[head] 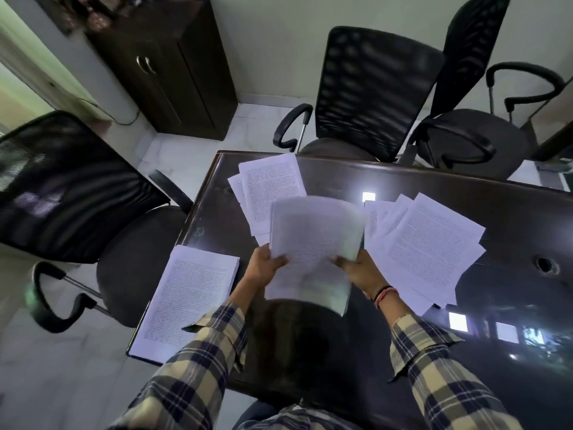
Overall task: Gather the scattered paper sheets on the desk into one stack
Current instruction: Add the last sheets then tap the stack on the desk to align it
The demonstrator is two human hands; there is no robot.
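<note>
paper sheets half gathered, a bundle in both hands

paper sheets lie in four lots on the dark desk [387,181]. the held bundle [313,240] sits at the centre, lifted off the desk top and blurred, so its edges cannot be read for squareness. the left hand [263,265] grips its left edge, thumb curled over the top sheet; the right hand [359,271] grips the right edge the same way, fingers underneath and hidden.

at 11 o'clock from the bundle a small fanned group [266,184] lies partly under the bundle's upper corner. at 3 o'clock a wider fan of sheets [431,246] spreads toward the desk's right side, just beside the right hand. at 8 o'clock a thick squared stack [186,299] rests at the desk's left edge, its near corner under the left plaid sleeve [198,361].

by my reading the gathering is midway, with two loose fans yet to be taken in.

risks from here: the thick stack overhangs or sits flush with the left edge, and a sweep of the sleeve could push it toward the floor. the glossy desk top looks slick, so a fan dragged by one corner may slide apart rather than close up. a two-handed grip on the bundle leaves no free hand, and loosening one side to reach could let sheets slip out.
</note>
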